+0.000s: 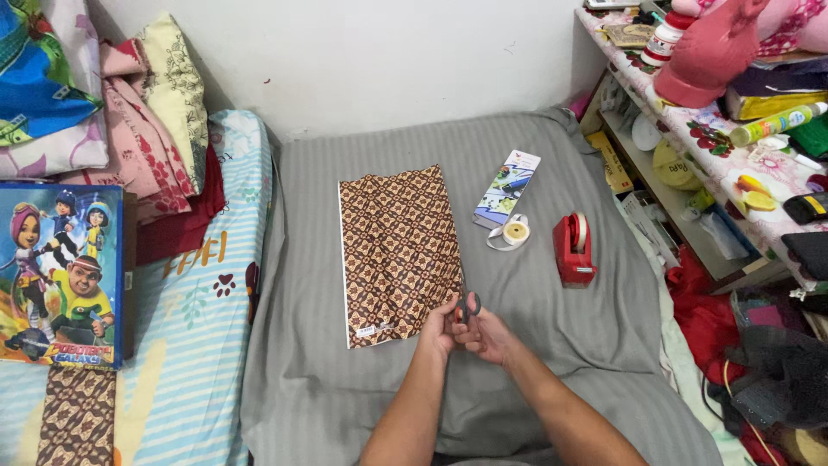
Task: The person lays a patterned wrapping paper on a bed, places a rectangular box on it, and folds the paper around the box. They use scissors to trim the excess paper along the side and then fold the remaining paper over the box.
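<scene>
Both forearms reach in from six o'clock, meeting over the grey striped sheet (535,173). Left hand (438,330) and right hand (487,335) close together around small red-handled scissors (467,307), fingers curled at the loops, likely settling a grip. Just at eleven o'clock of the hands lies a brown patterned paper sheet (397,250), flat and within reach, its lower right corner beside the blades. At two o'clock sit a tape roll (514,231), a red tape dispenser (573,250) and a printed packet (507,188).
</scene>
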